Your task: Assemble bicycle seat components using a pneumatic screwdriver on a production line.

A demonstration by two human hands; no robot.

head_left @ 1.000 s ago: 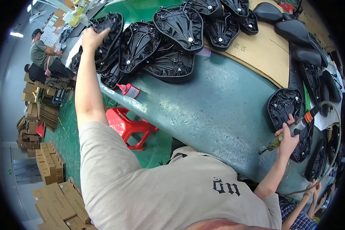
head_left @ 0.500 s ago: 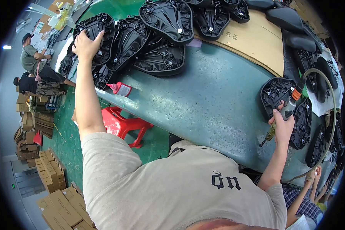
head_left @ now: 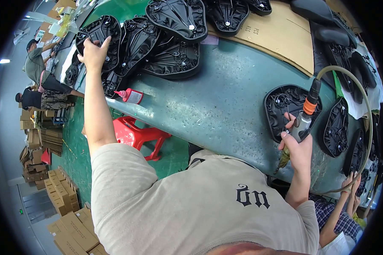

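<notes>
Green table (head_left: 217, 106) top, its near edge slanting from ten o'clock to four. At ten, the left hand (head_left: 93, 55) spreads its fingers over a black seat (head_left: 101, 26); a careless drag could knock the red bottle (head_left: 134, 97) off the edge nearby. Open room stretches towards one. Near three, the right hand (head_left: 298, 148) wraps a power tool (head_left: 303, 122) above another seat (head_left: 276, 106) — its looping hose (head_left: 372, 123) might snag.

The tool (head_left: 302, 123) in my right hand (head_left: 300, 149) has a smooth, metallic-looking body; the seat (head_left: 100, 28) at my left hand (head_left: 93, 56) wears creased, shiny covering. My tabletop (head_left: 217, 108) gleams but looks pitted, the cardboard (head_left: 281, 40) matt, the plastic stool (head_left: 134, 136) glossy, my cloth shirt (head_left: 191, 193) dull.
</notes>
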